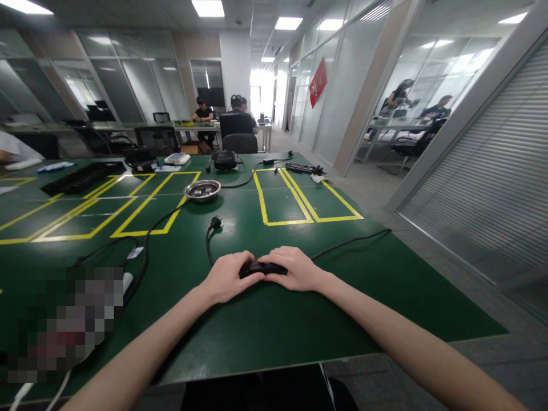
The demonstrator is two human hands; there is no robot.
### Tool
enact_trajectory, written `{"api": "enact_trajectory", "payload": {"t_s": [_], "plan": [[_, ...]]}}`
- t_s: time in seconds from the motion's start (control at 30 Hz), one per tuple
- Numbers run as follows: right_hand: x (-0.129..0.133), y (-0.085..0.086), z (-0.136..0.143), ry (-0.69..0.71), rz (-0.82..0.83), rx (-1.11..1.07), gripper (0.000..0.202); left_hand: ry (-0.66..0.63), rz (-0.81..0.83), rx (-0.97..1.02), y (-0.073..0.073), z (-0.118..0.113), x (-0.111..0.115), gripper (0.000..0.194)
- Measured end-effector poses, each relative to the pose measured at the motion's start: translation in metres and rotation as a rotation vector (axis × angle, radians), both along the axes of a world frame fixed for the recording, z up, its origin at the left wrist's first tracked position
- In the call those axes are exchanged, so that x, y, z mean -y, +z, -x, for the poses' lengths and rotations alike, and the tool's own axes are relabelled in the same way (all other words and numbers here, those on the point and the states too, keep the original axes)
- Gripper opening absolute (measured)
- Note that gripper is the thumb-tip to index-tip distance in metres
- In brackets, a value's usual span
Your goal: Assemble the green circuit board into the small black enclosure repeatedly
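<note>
Both my hands meet around a black power adapter (258, 268) low over the green table, near its front side. My left hand (226, 276) is closed on the adapter's left end, thumb along the near side. Its right end is gripped by my right hand (295, 268), fingers curled over the top. A black cord with a plug (215, 222) leads away past my left hand. On the other side, a thin black cable (351, 242) stretches right across the tabletop. My fingers cover much of the adapter.
Yellow tape outlines (287, 222) mark the green table (411, 302). A metal bowl (202, 190) holds small metal parts. At the left lies a pixelated object (72, 325) beside dark cables. A black pouch (225, 160) and a black tripod-like item (305, 169) sit farther back. People sit beyond.
</note>
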State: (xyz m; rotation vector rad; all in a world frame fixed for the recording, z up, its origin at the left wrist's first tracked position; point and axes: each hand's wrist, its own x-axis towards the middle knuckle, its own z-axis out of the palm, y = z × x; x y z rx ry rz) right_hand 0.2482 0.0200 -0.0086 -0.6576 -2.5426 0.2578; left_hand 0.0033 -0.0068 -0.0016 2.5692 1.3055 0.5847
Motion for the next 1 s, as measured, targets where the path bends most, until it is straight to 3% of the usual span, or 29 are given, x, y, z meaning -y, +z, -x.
{"api": "enact_trajectory", "payload": {"t_s": [0.17,0.3,0.37,0.47,0.63,0.77,0.9,1.0], "plan": [[0.006,0.002,0.006,0.095,-0.022,0.04,0.066,0.026,0.026,-0.035,-0.004,0.0,0.0,0.047],[0.004,0.0,0.008,0.062,-0.06,0.095,0.054,0.016,0.032,-0.008,-0.003,0.003,-0.002,0.044],[-0.005,-0.003,0.001,-0.044,-0.038,0.091,0.054,0.012,-0.068,0.068,-0.001,0.007,-0.004,0.036],[-0.028,-0.005,-0.024,-0.347,0.012,-0.012,0.051,-0.012,-0.161,0.159,-0.001,0.012,-0.005,0.044],[-0.063,0.003,-0.081,-0.87,-0.014,-0.396,0.05,-0.162,-0.021,0.084,-0.009,0.013,-0.005,0.03],[-0.071,0.007,-0.111,-1.192,0.049,-0.455,0.057,-0.17,0.008,0.065,-0.011,0.012,-0.004,0.027],[-0.07,-0.001,-0.116,-1.32,0.249,-0.24,0.055,-0.172,0.004,0.069,-0.009,0.012,-0.003,0.027],[-0.071,-0.005,-0.116,-1.323,0.249,-0.174,0.053,-0.171,0.005,0.068,-0.008,0.013,-0.003,0.027]]}}
